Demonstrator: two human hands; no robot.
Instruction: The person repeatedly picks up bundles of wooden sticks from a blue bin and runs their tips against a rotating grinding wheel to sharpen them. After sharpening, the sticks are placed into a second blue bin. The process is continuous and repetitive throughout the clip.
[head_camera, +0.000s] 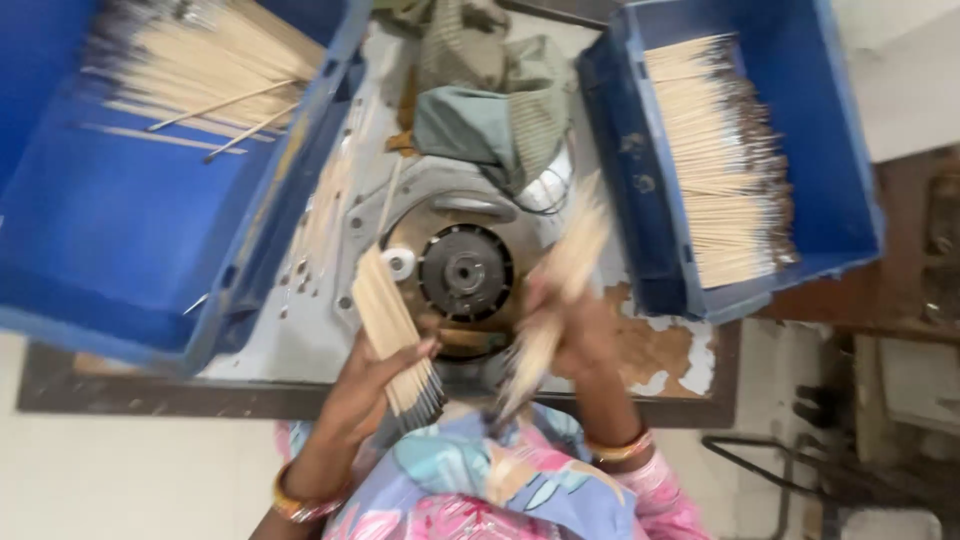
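A person seated at a worn metal worktable holds a bundle of thin sticks in each hand, seen from a camera on the head. The left hand is closed around a neat bundle of pale sticks with dark tips pointing down toward the lap. The right hand grips a second bundle, blurred by motion; its fingers appear wrapped around the sticks, though the blur hides the exact hold.

Between the hands sits a round black disc set in the table's machine plate, with a small white spool just beside it. A left blue crate holds loose sticks heaped at its far end, with a few strays lying apart. A right blue crate holds a tidy stack of sticks, dark ends to the right. A crumpled green cloth lies behind the disc.

Judging by the scene, the sticks look light and brittle, so a firm grip near the middle with all dark tips facing one way would keep each bundle square. Loosening the grip could let sticks slide out and scatter over the table.
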